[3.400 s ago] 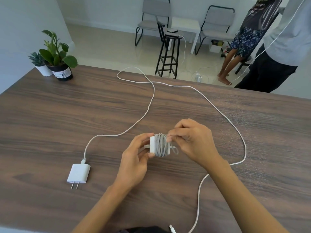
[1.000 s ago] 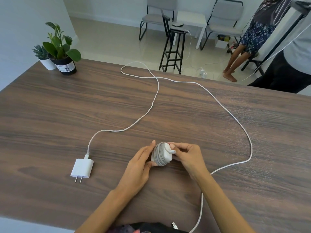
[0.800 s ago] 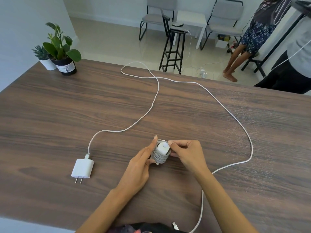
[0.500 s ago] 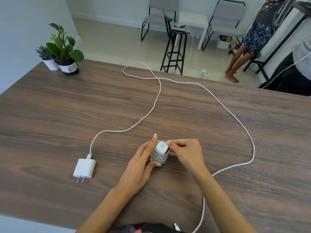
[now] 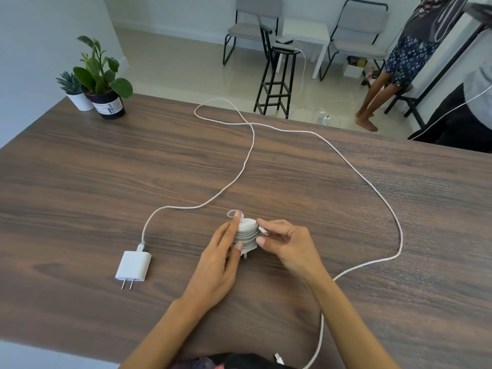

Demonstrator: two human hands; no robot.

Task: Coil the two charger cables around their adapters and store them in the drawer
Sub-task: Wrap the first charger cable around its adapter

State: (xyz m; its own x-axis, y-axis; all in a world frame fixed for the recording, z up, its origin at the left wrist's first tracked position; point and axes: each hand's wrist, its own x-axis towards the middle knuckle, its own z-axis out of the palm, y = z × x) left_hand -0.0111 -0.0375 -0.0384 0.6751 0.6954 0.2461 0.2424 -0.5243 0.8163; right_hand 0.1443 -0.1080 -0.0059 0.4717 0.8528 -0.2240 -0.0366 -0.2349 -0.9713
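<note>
Adapter [image 5: 246, 233] number one now stands on end near the table's near edge, prongs pointing down at the wood, where a second ago it lay sideways between the hands; I read its grey coil as complete. My left hand [image 5: 221, 262] steadies it, fingers half curled against the coil's left side; my right hand [image 5: 287, 243] pinches the cable's loose plug end [image 5: 263, 231] against the wraps, I judge to tuck it in. Second adapter [image 5: 134, 266] lies flat toward the near left, its long white cable [image 5: 346, 161] uncoiled, looping to the far edge and back; no drawer shows; roughly half remains.
</note>
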